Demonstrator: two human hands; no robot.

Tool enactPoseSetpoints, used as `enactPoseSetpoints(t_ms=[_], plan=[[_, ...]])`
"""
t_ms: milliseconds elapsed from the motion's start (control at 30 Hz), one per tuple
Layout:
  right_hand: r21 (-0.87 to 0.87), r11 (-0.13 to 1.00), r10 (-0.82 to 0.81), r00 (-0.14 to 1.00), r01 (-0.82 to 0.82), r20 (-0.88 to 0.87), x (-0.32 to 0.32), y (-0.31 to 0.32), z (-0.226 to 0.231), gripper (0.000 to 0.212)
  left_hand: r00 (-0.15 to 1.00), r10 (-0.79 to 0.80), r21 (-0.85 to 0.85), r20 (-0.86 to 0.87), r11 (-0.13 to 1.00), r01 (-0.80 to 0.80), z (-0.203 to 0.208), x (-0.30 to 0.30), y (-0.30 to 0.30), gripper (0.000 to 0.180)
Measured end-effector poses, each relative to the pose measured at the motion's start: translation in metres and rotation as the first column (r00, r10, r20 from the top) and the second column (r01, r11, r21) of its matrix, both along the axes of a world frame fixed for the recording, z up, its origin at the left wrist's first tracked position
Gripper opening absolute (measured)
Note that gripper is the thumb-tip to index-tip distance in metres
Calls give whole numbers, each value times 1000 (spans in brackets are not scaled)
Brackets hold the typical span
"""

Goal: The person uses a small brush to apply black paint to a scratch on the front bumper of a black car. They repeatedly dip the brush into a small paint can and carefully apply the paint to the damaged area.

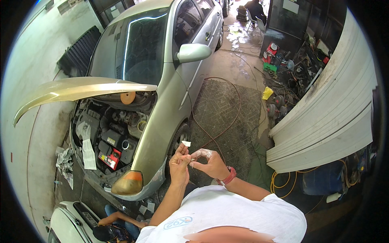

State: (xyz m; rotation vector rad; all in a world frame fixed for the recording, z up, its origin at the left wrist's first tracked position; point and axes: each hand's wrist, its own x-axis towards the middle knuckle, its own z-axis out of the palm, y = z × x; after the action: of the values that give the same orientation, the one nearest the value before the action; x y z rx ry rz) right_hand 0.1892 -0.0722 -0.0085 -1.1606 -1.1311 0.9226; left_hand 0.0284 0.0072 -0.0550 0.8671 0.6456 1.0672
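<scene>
White T-shirt nearest, 2 hands past it. Left hand curled, gripping 1 white paper slip at its fingertips; slip juts away from wearer, long axis roughly crosswise. Right hand curled, fingertips meeting the left's; I can't tell what's between. 1 red wrist strap, 1 gold car, 1 raised hood.

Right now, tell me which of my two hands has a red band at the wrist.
The right hand: a red wristband circles its wrist, whereas the left hand, with a small white scrap at its fingertips, has a bare wrist.
</scene>
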Motion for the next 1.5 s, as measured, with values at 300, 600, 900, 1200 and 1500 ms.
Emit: enactPoseSetpoints(t_ms=[300, 600, 900, 1200, 1500], plan=[[-78, 996, -45, 998, 48, 36, 0, 0, 8, 17, 1000, 3, 29, -15, 1000, -3, -4, -2, 3, 21], [-78, 996, -43, 998, 46, 45, 1, 5, 5, 17, 1000, 3, 41, -3, 999, -3, -11, -3, 10, 23], [-215, 973, -115, 986, 87, -123, -3, 13, -23, 9, 985, 167, 115, -53, 980, -160, -17, -27, 35, 16], [-360, 920, -206, 972, 153, -114, 10, 14, -56, 13, 548, 653, 346, -523, 750, -564, -70, -168, 114, 50], [-405, 872, -326, 943, 274, -64, -34, 74, -50, 13, -45, 546, 533, -836, 791, -301, -192, -293, 227, 102]])
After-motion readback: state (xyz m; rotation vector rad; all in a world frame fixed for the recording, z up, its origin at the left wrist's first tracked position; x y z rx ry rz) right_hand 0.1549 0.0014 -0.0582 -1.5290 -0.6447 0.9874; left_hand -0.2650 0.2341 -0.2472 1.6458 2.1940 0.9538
